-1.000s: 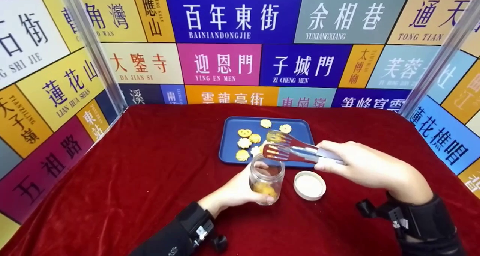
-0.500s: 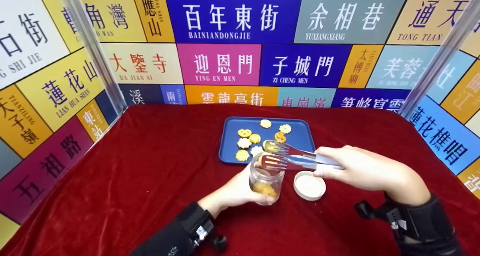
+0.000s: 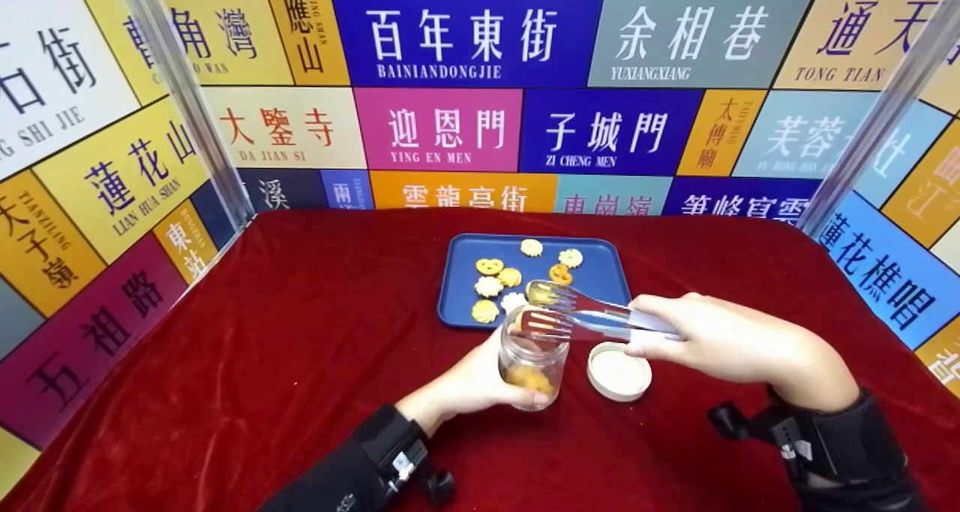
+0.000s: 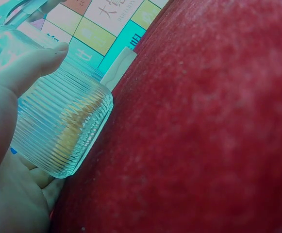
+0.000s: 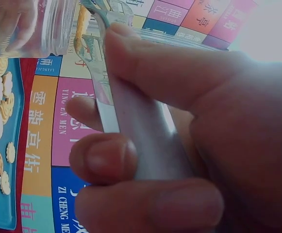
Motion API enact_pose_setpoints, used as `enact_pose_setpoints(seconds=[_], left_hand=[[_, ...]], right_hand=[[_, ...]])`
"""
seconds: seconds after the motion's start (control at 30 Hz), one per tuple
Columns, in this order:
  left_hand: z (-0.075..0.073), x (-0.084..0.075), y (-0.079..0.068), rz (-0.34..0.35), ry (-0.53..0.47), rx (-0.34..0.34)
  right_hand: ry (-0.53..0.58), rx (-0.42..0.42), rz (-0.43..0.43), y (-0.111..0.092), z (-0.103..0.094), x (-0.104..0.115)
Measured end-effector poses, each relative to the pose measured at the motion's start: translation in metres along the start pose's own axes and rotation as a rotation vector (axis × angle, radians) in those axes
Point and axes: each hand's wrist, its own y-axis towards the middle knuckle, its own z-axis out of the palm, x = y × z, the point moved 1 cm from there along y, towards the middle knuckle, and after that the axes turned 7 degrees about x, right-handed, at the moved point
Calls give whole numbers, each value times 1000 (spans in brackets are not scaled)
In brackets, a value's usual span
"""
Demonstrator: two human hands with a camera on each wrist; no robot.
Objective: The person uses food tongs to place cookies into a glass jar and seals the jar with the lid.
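Note:
My left hand [image 3: 469, 380] grips a clear glass jar [image 3: 531, 369] that stands tilted in front of the tray. Yellow-brown cookies lie at its bottom, visible through the ribbed wall [image 4: 58, 116] in the left wrist view. My right hand [image 3: 724, 339] holds fork-ended tongs [image 3: 600, 320] by their pale handle, their tips over the jar's mouth. Between the tong heads, in the right wrist view, shows a golden cookie [image 5: 82, 26] seen edge-on, close to the jar's rim [image 5: 60, 26]. Part of the left hand is hidden behind the glass.
A blue tray [image 3: 592, 294] behind the jar bears several cookies, among them a pretzel-shaped one [image 3: 560, 274]. Right of the jar lies a round pale lid [image 3: 619, 371]. Red velvet cloth [image 3: 337, 309] covers the table, with sign-printed panels around it.
The tongs have moved down and slightly left to the jar's mouth, uncovering a pretzel-shaped cookie on the tray. During the last half second they barely shift. The left hand and jar stay put.

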Motion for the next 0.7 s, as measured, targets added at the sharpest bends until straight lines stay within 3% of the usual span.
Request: enact_pose_setpoints(seconds=[0.7], left_hand=[[0,0,0,-9,5,-12]], right_hand=[[8,-1,-37,0,0,-1]])
